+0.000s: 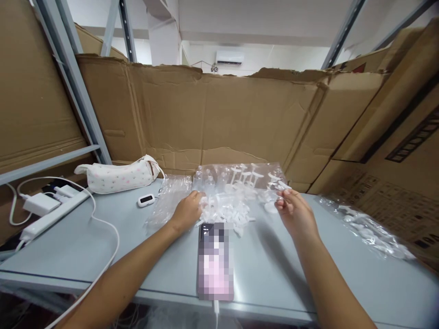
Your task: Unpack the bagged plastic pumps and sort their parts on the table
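Note:
My right hand [297, 212] is raised over the table at the right, thumb and fingers pinched on a small white plastic piece [284, 185]. My left hand [188, 210] reaches to the left side of a pile of small white plastic parts [229, 212]. Its fingers are curled together, and what they hold, if anything, is hidden. Behind the pile stand several clear plastic bottles [210, 179]. Several white T-shaped pieces [255, 176] stand to their right, in front of a clear plastic bag [274, 170].
A phone [216, 265] on a charging cable lies before the pile. Bubble wrap [171, 196], a small white device [146, 200], a floral pouch [120, 176] and a power strip [55, 214] are at left. Another clear bag of white parts [368, 230] lies right. Cardboard [233, 114] walls the back.

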Available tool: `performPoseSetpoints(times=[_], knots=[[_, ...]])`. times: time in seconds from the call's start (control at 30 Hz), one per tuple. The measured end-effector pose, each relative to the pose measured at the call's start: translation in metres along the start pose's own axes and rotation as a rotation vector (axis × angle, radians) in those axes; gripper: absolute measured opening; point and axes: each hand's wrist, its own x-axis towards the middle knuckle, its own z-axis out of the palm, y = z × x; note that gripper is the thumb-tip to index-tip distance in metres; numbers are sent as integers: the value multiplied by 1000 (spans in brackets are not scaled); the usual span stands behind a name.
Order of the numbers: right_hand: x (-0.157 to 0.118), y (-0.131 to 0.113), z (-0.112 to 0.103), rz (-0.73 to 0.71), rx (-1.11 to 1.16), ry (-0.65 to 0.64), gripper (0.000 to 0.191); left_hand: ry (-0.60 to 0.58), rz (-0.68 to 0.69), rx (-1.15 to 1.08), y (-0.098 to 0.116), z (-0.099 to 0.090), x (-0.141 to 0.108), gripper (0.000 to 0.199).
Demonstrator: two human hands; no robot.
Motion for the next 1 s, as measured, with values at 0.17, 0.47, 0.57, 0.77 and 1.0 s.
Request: performPoseSetpoints(times=[0.17,0.47,0.57,0.77,1.0], knots=[[-4,5,3,15,-138,-79,35,54,-104,-468,3,-16,-5,33],[-23,25,19,87,-387,-314,33,-429,-167,-1173,11,-28,-19,56],[-38,36,31,130,-461,-437,30,-477,-177,-1201,18,-24,-24,54],[-52,53,36,117,-578,-590,32,-453,-212,-1095,26,-19,-29,56],[-54,47,30,24,-645,-766,61,-340,-248,-1106,25,-16,-27,53]])
